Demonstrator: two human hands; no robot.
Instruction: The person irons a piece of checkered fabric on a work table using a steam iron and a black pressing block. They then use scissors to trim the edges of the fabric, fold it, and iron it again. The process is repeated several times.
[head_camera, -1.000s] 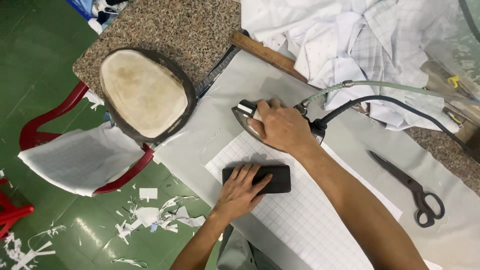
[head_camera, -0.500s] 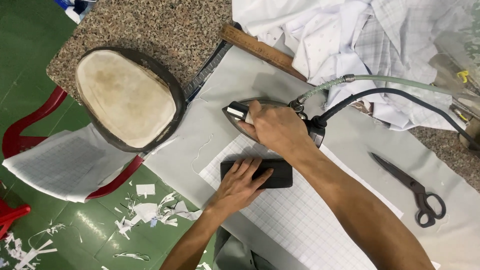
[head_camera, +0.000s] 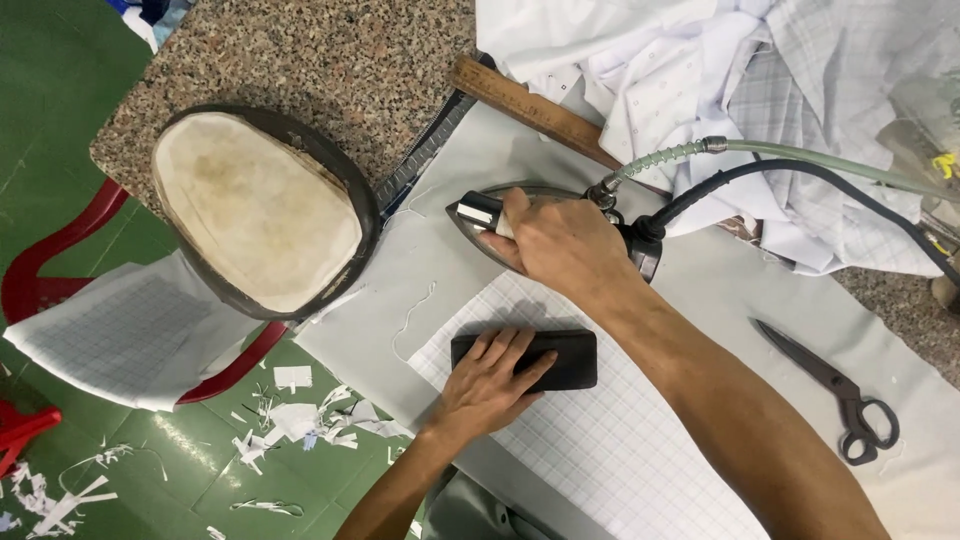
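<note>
My right hand (head_camera: 562, 245) grips the handle of a steam iron (head_camera: 478, 217) that rests on the grey pressing cloth (head_camera: 440, 270), its tip pointing left. A green hose (head_camera: 800, 160) and a black cord (head_camera: 790, 172) run from the iron's rear to the right. My left hand (head_camera: 492, 378) lies flat, fingers spread, on a black rectangular block (head_camera: 572, 362). The block sits on a white grid-patterned sheet (head_camera: 620, 450) just in front of the iron.
An oval padded pressing form (head_camera: 255, 210) sits on the speckled stone top (head_camera: 330, 60) at left. Black scissors (head_camera: 835, 395) lie at right. White and checked garments (head_camera: 720, 70) pile at the back beside a wooden ruler (head_camera: 525, 105). A red plastic chair (head_camera: 45, 270), grid fabric (head_camera: 110, 335) and paper scraps (head_camera: 290, 420) are on the green floor.
The view has shifted slightly. My right hand has drawn the iron a little back from the grid sheet; my left hand stays on the black block.
</note>
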